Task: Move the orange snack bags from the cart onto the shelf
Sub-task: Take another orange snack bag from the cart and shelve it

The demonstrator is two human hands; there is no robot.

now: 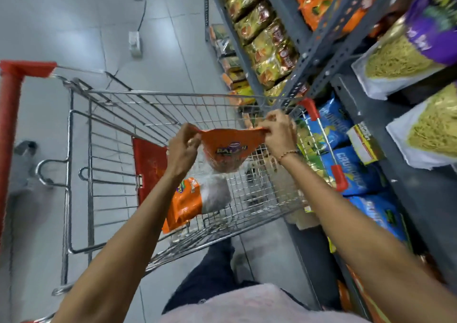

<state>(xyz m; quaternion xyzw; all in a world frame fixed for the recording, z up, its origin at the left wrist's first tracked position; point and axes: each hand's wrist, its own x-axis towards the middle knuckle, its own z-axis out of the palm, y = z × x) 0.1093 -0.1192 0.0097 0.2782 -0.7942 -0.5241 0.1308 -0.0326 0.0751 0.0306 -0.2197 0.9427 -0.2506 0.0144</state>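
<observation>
An orange snack bag [227,149] hangs above the wire cart [118,129], held by its top edge. My left hand [181,149] pinches the bag's left corner and my right hand [278,132] pinches its right corner. A second orange snack bag [185,204] with a clear lower part lies on the cart's floor below, partly hidden by my left forearm. The grey metal shelf [329,40] stands to the right of the cart. It holds more orange bags [319,3] on an upper level.
Yellow-green snack packs [267,40], blue bags [351,164] and big noodle-like packs [400,60] fill the shelf at right. The cart has a red handle [10,115] at left and a red panel [148,167] inside. A power strip [135,43] and cable lie on the tiled floor.
</observation>
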